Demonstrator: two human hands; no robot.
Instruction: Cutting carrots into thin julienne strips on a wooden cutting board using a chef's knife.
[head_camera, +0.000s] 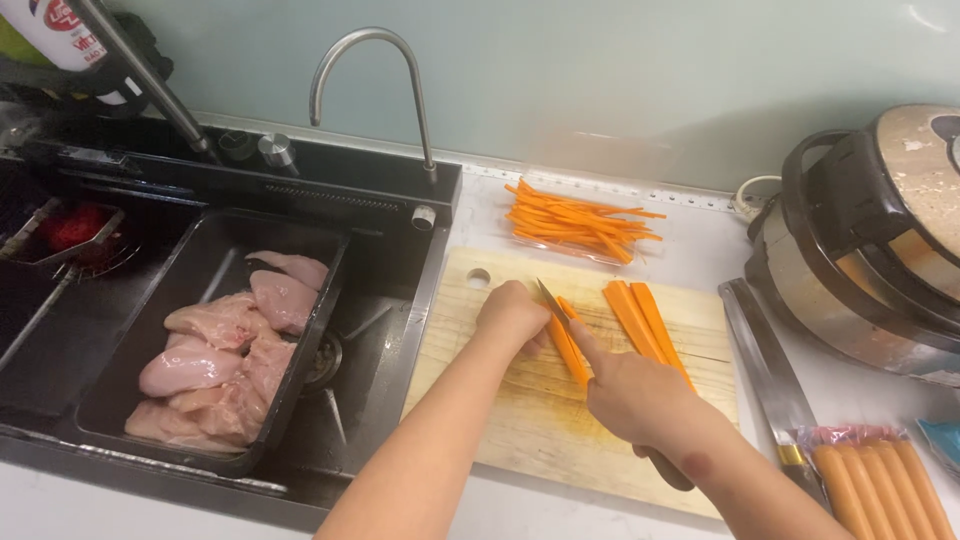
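Nearest the camera, the right hand (640, 395) is seen closed around the dark handle of a kitchen knife (560, 312), forefinger laid along the blade's spine, at the middle of the wooden cutting board (500, 420). The blade tip is set into a carrot slab (570, 350) lying flat on the board. The left hand (512, 315) is pressed down on the far end of that slab, fingers curled under, just left of the blade; it is holding by pressure rather than by a wrapped grasp.

The carrot is judged light, stiff and brittle, likely to snap rather than bend, and its moist cut faces may slide on the wood. It is best pinned from above with curled fingertips, close to the blade but behind its line.

More carrot slabs (645, 320) are lying on the board right of the knife. Finished carrot strips (580, 220) are piled beyond the board's far edge. A tray of raw chicken breasts (225, 350) is resting in the sink left of the board, and packaged sausages (880, 485) are lying right of it.
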